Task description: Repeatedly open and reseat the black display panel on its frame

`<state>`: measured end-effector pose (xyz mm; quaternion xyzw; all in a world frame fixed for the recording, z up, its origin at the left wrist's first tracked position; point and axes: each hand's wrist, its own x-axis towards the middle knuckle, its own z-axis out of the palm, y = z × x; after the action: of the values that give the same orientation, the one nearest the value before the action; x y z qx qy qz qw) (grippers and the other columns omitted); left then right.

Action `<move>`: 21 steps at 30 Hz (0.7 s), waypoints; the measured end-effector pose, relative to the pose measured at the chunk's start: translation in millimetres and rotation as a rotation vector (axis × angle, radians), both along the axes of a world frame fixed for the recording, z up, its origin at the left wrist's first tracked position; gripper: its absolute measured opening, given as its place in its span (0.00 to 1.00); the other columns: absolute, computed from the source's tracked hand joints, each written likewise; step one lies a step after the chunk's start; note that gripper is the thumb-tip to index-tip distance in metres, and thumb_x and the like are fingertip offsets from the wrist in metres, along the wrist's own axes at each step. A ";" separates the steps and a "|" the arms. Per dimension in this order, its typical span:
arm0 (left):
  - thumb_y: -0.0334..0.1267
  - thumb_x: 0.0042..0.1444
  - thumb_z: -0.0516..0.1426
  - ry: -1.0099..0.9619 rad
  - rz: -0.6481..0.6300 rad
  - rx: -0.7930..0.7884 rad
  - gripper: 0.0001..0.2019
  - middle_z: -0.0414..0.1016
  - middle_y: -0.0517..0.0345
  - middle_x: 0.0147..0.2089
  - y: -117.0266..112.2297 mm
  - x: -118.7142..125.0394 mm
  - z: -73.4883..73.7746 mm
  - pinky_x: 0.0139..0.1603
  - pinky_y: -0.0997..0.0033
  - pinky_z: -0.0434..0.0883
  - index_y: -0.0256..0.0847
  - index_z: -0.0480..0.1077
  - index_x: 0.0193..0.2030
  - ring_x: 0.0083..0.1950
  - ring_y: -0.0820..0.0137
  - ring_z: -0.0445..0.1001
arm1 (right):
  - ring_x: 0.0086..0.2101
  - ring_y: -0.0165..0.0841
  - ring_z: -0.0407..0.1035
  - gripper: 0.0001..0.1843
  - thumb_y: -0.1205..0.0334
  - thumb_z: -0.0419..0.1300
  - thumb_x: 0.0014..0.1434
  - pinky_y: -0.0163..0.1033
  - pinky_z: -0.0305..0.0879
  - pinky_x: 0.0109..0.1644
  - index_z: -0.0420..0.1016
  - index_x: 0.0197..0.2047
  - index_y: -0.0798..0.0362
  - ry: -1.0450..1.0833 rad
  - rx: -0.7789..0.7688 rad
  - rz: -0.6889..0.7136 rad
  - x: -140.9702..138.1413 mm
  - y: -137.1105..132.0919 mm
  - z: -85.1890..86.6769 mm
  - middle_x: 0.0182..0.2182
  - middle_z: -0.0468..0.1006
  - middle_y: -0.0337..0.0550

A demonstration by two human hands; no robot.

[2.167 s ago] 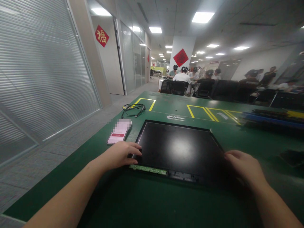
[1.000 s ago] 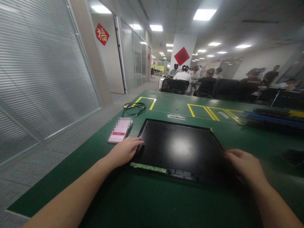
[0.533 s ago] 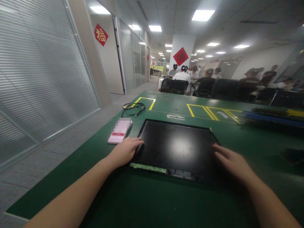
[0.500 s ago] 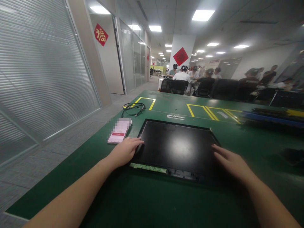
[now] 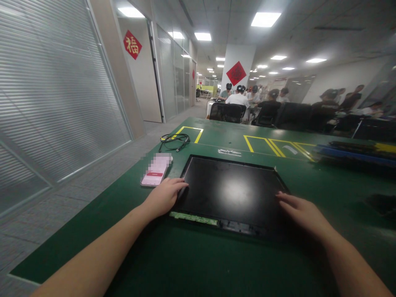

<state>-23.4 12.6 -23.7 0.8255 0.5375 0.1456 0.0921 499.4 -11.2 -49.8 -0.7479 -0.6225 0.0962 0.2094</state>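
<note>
A black LCD panel (image 5: 229, 185) lies flat on the green table in front of me, its dark frame around the screen and a bright reflection in the middle. Along its near edge runs a strip of green circuit board (image 5: 193, 218). My left hand (image 5: 167, 196) is closed on the panel's left edge, fingertips over the frame; the thumb is hard to see. On the opposite side my right hand (image 5: 301, 212) grips the right edge, its fingertips on the border. The undersides of both hands are hidden.
A phone (image 5: 154, 175) with a lit screen lies left of the panel, behind my left hand. Beyond it sits a coiled black cable (image 5: 175, 141). Yellow tape (image 5: 247, 144) marks the table (image 5: 198, 260). Dark, blurred items (image 5: 355, 152) lie at right. Several people sit in the background.
My right hand has shifted slightly down along the panel's edge, its fingers closer together. The left hand and the panel look nearly unmoved.
</note>
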 end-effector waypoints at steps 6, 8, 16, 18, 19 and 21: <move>0.26 0.72 0.51 -0.060 0.078 0.025 0.31 0.75 0.31 0.83 4.4 -0.2 -14.9 0.82 0.32 0.73 0.38 0.82 0.76 0.82 0.39 0.76 | 0.58 0.57 0.86 0.26 0.43 0.62 0.63 0.56 0.81 0.64 0.95 0.54 0.44 0.082 0.030 -0.137 10.9 -0.8 6.2 0.56 0.93 0.51; 0.28 0.72 0.52 -0.038 0.089 0.011 0.31 0.74 0.28 0.83 4.3 -0.5 -13.9 0.82 0.28 0.72 0.36 0.81 0.77 0.82 0.37 0.75 | 0.55 0.57 0.86 0.27 0.44 0.62 0.62 0.57 0.82 0.61 0.95 0.55 0.45 0.072 0.037 -0.201 17.1 0.1 7.1 0.55 0.93 0.54; 0.29 0.71 0.52 -0.080 0.085 -0.065 0.30 0.81 0.33 0.79 5.9 -3.6 -7.2 0.84 0.36 0.72 0.35 0.83 0.74 0.81 0.42 0.78 | 0.48 0.58 0.87 0.29 0.43 0.64 0.60 0.58 0.83 0.52 0.92 0.56 0.50 0.102 -0.083 -0.299 46.4 6.3 -7.6 0.49 0.93 0.59; 0.30 0.69 0.54 -0.153 0.099 -0.075 0.29 0.83 0.37 0.77 6.5 -5.2 -7.4 0.83 0.36 0.72 0.39 0.84 0.72 0.80 0.43 0.79 | 0.49 0.59 0.87 0.28 0.44 0.65 0.58 0.60 0.83 0.54 0.93 0.54 0.49 0.106 -0.081 -0.278 48.2 7.6 -11.0 0.48 0.93 0.59; 0.31 0.68 0.55 -0.188 0.110 -0.081 0.29 0.84 0.38 0.77 6.5 -5.7 -7.2 0.83 0.37 0.73 0.40 0.85 0.72 0.80 0.43 0.79 | 0.49 0.59 0.87 0.27 0.44 0.66 0.58 0.60 0.83 0.54 0.93 0.54 0.48 0.110 -0.083 -0.271 48.1 8.0 -11.8 0.48 0.93 0.59; 0.32 0.66 0.57 -0.258 0.136 -0.094 0.29 0.86 0.40 0.75 5.8 -5.8 -5.7 0.82 0.39 0.74 0.41 0.85 0.71 0.78 0.44 0.82 | 0.50 0.58 0.87 0.27 0.44 0.65 0.58 0.58 0.83 0.54 0.93 0.54 0.48 0.106 -0.093 -0.270 47.0 8.8 -11.9 0.49 0.93 0.59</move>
<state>-29.2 18.5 -29.5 0.7563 0.5822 0.2310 0.1887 546.3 -2.3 -61.7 -0.8277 -0.4990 0.1353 0.2181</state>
